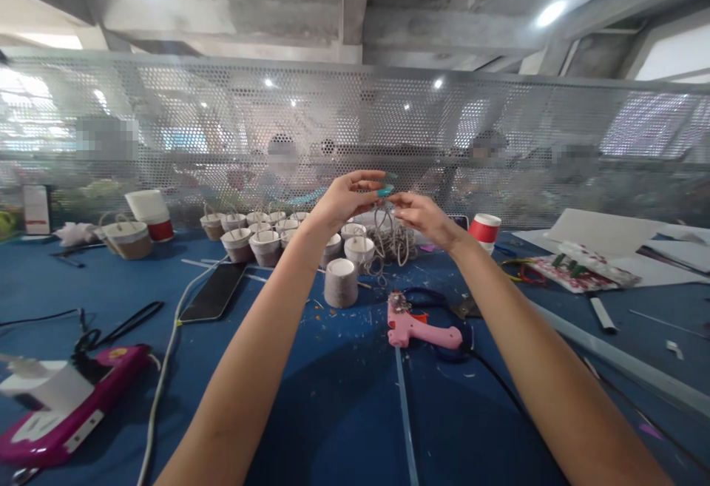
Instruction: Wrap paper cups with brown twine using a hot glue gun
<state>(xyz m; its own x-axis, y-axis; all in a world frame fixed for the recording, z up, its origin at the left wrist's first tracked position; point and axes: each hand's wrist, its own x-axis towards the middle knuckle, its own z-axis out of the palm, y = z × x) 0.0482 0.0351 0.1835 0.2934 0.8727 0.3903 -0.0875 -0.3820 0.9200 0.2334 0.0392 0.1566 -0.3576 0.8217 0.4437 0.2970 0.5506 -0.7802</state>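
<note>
While a purple power strip (114, 386) is lying at the near left of the blue table (316, 405), a phone (36, 208) is standing upright behind it, and a handled basket (130, 240) is sitting just beside some cups (147, 208). Farther right, small pots (266, 248) are standing in a group, with one grey pot (340, 290) sitting nearer, in front of them. Above the pots, the left hand (348, 196) is curving inward, its thumb and fingers nearly together; the right hand (424, 216) is meeting it, thumb and forefinger drawn close beside the left fingertips. A thin cord (381, 217) is showing as a loop just below the fingertips, in front of a tangled pile of cord (404, 244); whether either hand is gripping it, one cannot tell. Below the right hand, a pink glue gun (433, 333) is lying beside scissors (464, 308). A red and white cup (485, 229) is standing past the right wrist, and white paper (604, 231) is lying at the far right.
</note>
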